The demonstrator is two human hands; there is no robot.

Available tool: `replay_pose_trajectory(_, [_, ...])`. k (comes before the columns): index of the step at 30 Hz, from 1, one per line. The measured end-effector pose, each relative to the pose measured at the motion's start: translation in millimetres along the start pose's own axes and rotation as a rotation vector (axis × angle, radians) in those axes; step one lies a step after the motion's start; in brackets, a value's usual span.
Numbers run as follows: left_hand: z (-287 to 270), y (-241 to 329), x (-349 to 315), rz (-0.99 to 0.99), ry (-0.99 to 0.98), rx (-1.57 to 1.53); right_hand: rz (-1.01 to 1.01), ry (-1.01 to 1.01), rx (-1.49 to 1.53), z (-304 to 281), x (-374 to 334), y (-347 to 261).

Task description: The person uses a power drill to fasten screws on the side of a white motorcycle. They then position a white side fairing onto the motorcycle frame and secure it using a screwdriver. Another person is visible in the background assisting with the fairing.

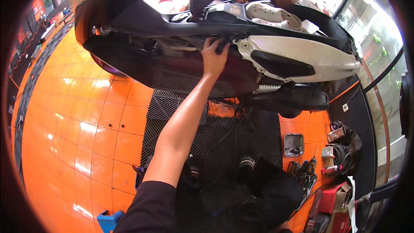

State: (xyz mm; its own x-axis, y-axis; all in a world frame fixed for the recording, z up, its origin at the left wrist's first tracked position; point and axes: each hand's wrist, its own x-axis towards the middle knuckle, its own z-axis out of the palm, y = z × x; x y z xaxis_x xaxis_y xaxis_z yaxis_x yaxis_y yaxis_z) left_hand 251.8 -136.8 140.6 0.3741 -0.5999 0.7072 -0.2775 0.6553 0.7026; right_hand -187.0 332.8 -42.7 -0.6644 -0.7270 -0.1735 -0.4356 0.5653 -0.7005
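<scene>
A scooter with dark lower body panels (172,71) and a white side panel (332,62) stands across the far part of the view. My left hand (214,56) reaches up to an opening in its side, at the white panel's front end. Its fingers are bent around a dark part there, too shadowed to name. Close by, in the opening, runs a pale metal bar (183,48). My right hand is out of view. Cream clogs (274,15) lie on top of the scooter, above the white panel.
Black ribbed mats (172,108) cover part of the orange tiled floor (82,116). A metal tray (293,144), several hand tools (305,172) and red boxes (334,198) stand at the right. A blue plastic object (110,220) is at the lower left. Dark clothing shows beyond the scooter.
</scene>
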Motion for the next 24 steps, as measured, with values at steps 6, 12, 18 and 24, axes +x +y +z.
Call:
replay_pose_trajectory(6, [8.5,9.9,8.1,-0.354,0.02,-0.096,-0.002,0.017,-0.008,-5.0,1.7,-12.6])
replay_pose_trajectory(12, [4.4,14.3,21.2,-0.567,-0.013,-0.138,-0.006,0.026,-0.003,-2.5,0.9,-19.0])
replay_pose_trajectory(18, [9.2,20.0,11.5,-0.548,-0.009,-0.12,0.027,0.052,0.014,0.3,-10.7,-5.7])
replay_pose_trajectory(24, [17.8,7.2,14.1,-0.49,0.015,-0.023,0.062,0.073,0.034,9.8,-18.0,11.1])
